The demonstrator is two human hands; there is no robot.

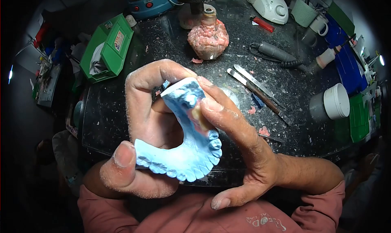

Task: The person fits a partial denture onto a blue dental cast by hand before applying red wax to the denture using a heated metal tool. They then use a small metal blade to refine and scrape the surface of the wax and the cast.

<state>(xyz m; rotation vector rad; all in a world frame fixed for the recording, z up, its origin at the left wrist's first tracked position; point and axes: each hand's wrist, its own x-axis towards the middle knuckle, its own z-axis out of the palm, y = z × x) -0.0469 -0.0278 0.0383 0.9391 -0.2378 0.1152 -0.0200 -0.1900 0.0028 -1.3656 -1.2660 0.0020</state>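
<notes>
A blue dental cast (175, 151), horseshoe-shaped with a row of teeth, is held up in front of my chest. My left hand (142, 123) is closed around it, thumb at one end and bent fingers reaching behind to the other. On the cast's right arm sits a yellowish false tooth (197, 115) with pink wax around it. My right hand (248, 151) rests its fingertips against the cast beside that tooth. Its fingers are stretched out and its thumb is spread well away, touching nothing.
On the black, dusty bench (159, 41) stands a wax-coated burner (208, 39). Right of it lie a wax knife (254, 88), a second blade (256, 80), a grey handpiece (281, 53) and pink scraps. A green bin (106, 49) is at left, a white tub (336, 101) at right.
</notes>
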